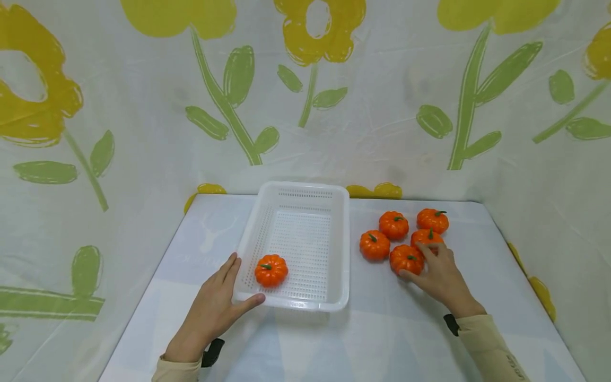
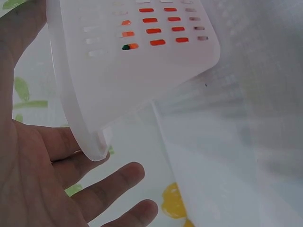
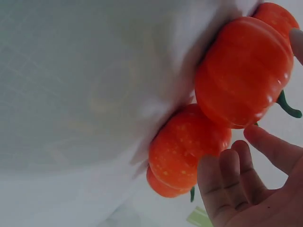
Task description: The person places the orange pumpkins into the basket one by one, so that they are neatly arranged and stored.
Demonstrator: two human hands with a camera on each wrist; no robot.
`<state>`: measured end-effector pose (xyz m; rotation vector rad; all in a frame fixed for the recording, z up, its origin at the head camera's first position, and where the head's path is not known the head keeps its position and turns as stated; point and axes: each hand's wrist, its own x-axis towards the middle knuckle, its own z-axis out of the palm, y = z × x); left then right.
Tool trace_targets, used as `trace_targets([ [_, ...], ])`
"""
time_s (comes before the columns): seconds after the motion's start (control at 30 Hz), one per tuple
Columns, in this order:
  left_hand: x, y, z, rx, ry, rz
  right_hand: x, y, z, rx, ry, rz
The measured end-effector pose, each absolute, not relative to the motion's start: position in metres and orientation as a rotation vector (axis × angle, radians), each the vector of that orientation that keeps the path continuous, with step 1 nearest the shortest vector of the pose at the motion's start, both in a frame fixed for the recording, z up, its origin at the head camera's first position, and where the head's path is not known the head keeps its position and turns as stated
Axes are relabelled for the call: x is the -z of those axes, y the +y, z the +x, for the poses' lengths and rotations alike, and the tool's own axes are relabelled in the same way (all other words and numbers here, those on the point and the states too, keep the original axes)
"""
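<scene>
An orange toy pumpkin (image 1: 271,271) with a green stem lies in the near left part of a white perforated plastic basket (image 1: 340,254). My left hand (image 1: 210,307) rests at the basket's near left corner, thumb along the near rim, loosely spread fingers outside the left wall. The left wrist view shows the basket's rim (image 2: 71,104) between thumb and fingers. My right hand (image 1: 441,273) is around the nearest pumpkin (image 1: 404,261) of a group, thumb at its near side and index finger at its far right. In the right wrist view the index fingertip meets this pumpkin (image 3: 241,71); the other fingers are extended.
Other toy pumpkins stand close around it: one at left (image 1: 374,245), one behind (image 1: 393,225), one at the back right (image 1: 433,220), and one partly behind the fingers (image 1: 425,237). The white table (image 1: 305,350) is bounded by flower-patterned cloth (image 1: 363,122).
</scene>
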<state>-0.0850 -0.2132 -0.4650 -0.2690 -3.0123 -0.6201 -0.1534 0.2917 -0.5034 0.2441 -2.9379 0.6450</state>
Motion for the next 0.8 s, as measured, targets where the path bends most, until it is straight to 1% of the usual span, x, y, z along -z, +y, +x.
trace_targets([
  [0.8, 0.4626, -0.2124, -0.085, 0.595, -3.025, -0.265, 0.5091, 0.2866, -0.1507, -0.653, -2.909, 0.302],
])
